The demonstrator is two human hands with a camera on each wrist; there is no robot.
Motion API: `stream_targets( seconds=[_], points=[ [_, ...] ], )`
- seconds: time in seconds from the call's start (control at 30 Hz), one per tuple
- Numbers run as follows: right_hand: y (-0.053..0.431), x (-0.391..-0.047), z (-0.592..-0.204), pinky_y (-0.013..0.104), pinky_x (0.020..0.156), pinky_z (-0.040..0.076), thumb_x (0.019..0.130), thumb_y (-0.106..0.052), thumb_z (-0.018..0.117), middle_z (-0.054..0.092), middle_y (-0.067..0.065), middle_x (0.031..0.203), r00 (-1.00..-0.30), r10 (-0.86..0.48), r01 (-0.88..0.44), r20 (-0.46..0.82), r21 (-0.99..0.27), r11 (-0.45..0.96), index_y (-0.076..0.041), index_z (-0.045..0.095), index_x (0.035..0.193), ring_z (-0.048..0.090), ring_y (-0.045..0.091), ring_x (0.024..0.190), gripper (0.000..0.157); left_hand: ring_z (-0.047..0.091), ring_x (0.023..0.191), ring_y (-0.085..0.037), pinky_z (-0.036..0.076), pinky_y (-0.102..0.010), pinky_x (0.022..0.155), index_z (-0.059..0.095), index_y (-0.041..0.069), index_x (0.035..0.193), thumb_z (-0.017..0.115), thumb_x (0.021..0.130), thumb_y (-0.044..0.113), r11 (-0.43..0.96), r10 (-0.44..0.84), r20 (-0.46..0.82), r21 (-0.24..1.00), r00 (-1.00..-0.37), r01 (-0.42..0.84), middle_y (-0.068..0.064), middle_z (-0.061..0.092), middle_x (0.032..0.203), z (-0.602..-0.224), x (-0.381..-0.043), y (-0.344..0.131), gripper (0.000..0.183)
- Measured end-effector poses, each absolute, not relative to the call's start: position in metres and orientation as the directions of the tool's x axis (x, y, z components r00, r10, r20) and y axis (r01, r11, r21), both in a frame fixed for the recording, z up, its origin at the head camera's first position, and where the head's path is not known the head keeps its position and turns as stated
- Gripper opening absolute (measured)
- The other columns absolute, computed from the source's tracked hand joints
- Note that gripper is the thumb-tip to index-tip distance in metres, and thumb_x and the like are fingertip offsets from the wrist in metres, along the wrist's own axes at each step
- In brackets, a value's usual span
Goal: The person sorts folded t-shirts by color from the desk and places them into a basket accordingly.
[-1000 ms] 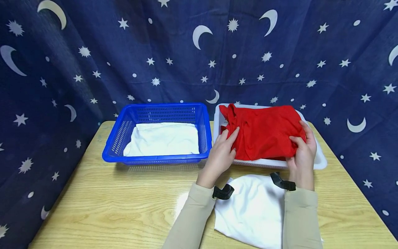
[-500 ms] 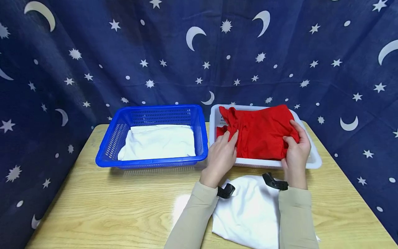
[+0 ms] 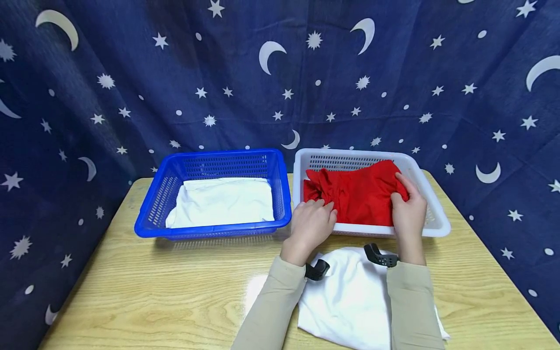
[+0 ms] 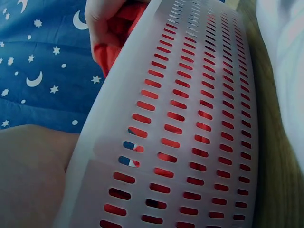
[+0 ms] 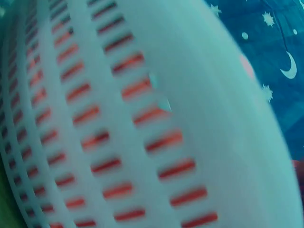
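Observation:
In the head view a folded red cloth [image 3: 363, 194] lies within the white basket [image 3: 439, 221], its left end bunched and its top below the back rim. My left hand [image 3: 312, 221] reaches over the front rim and grips the bunched left end with curled fingers. At the right end, my right hand [image 3: 410, 209] pinches the cloth between thumb and fingers. Red shows through the slots of the basket wall [image 4: 156, 118] in the left wrist view. The right wrist view is mostly filled by the slotted basket wall [image 5: 209, 109], blurred.
To the left stands a blue basket [image 3: 175, 232] with a folded white cloth [image 3: 223, 201] in it. Another white cloth [image 3: 345, 301] lies on the wooden table [image 3: 175, 291] under my forearms. A dark blue curtain [image 3: 245, 73] with moons and stars hangs close behind the baskets.
The red cloth has gone down into the white basket, baring its back wall. Both hands moved down with it, and the left fingers have curled more. The head view shifted slightly.

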State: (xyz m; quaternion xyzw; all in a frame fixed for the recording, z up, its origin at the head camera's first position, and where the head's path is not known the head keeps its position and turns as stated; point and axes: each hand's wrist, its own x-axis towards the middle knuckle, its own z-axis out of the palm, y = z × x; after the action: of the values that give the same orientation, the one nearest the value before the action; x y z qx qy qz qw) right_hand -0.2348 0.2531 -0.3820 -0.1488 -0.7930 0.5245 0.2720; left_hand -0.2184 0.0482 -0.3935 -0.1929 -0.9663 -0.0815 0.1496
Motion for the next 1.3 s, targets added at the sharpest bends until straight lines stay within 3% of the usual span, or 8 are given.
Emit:
stream_targets(
  seconds=[0.23,0.4,0.67,0.9,1.17,1.3],
  points=[
    [0.262,-0.231,-0.381,0.037,0.103,0.024,0.089,-0.016,0.044,0.045,0.005,0.132,-0.845,0.455,0.051,0.281,-0.804,0.592,-0.014,0.052,0.127,0.036,0.020,0.124,0.039,0.053,0.102,-0.014,0.040,-0.029,0.079,0.061,0.024,0.118,0.040,0.091,0.039,0.906,0.349,0.301,0.133,-0.887,0.402,0.002,0.059,0.116,-0.394,-0.218,0.049,0.037],
    [0.265,-0.228,-0.379,0.041,0.104,0.021,0.090,-0.022,0.042,0.040,0.007,0.136,-0.853,0.463,0.112,0.240,-0.783,0.612,-0.010,0.050,0.128,0.032,0.024,0.127,0.041,0.050,0.108,-0.017,0.038,-0.031,0.086,0.060,0.023,0.118,0.038,0.092,0.040,0.907,0.351,0.259,0.142,-0.900,0.395,-0.001,0.055,0.121,-0.393,-0.218,0.048,0.039],
    [0.266,-0.230,-0.380,0.039,0.103,0.023,0.091,-0.024,0.042,0.043,0.005,0.134,-0.854,0.466,0.099,0.230,-0.808,0.581,-0.012,0.052,0.127,0.034,0.021,0.126,0.039,0.031,0.127,-0.020,0.033,-0.035,0.095,0.059,0.016,0.119,0.041,0.090,0.041,0.905,0.335,0.262,0.178,-0.905,0.387,-0.008,0.031,0.142,-0.391,-0.219,0.048,0.042],
    [0.266,-0.230,-0.381,0.037,0.100,0.029,0.092,-0.030,0.043,0.045,0.001,0.133,-0.852,0.496,0.111,0.168,-0.868,0.485,-0.020,0.050,0.128,0.037,0.019,0.122,0.039,0.035,0.124,-0.021,0.023,-0.035,0.102,0.061,0.022,0.118,0.041,0.091,0.040,0.903,0.357,0.260,0.151,-0.897,0.403,-0.001,0.050,0.128,-0.392,-0.218,0.047,0.038],
    [0.263,-0.230,-0.384,0.029,0.097,0.031,0.092,-0.030,0.046,0.052,0.001,0.125,-0.831,0.499,0.013,0.247,-0.887,0.462,-0.018,0.058,0.119,0.044,0.015,0.114,0.033,0.048,0.110,-0.012,0.027,-0.033,0.098,0.064,0.025,0.112,0.042,0.091,0.037,0.876,0.389,0.332,0.157,-0.859,0.457,0.007,0.060,0.113,-0.394,-0.212,0.042,0.032],
    [0.264,-0.230,-0.383,0.024,0.092,0.038,0.092,-0.030,0.045,0.056,0.002,0.118,-0.844,0.478,-0.003,0.244,-0.893,0.450,-0.017,0.059,0.119,0.052,0.013,0.105,0.033,0.050,0.108,-0.010,0.028,-0.031,0.097,0.064,0.026,0.112,0.043,0.091,0.038,0.865,0.403,0.346,0.158,-0.847,0.476,0.009,0.060,0.111,-0.396,-0.208,0.040,0.032]
  ],
)
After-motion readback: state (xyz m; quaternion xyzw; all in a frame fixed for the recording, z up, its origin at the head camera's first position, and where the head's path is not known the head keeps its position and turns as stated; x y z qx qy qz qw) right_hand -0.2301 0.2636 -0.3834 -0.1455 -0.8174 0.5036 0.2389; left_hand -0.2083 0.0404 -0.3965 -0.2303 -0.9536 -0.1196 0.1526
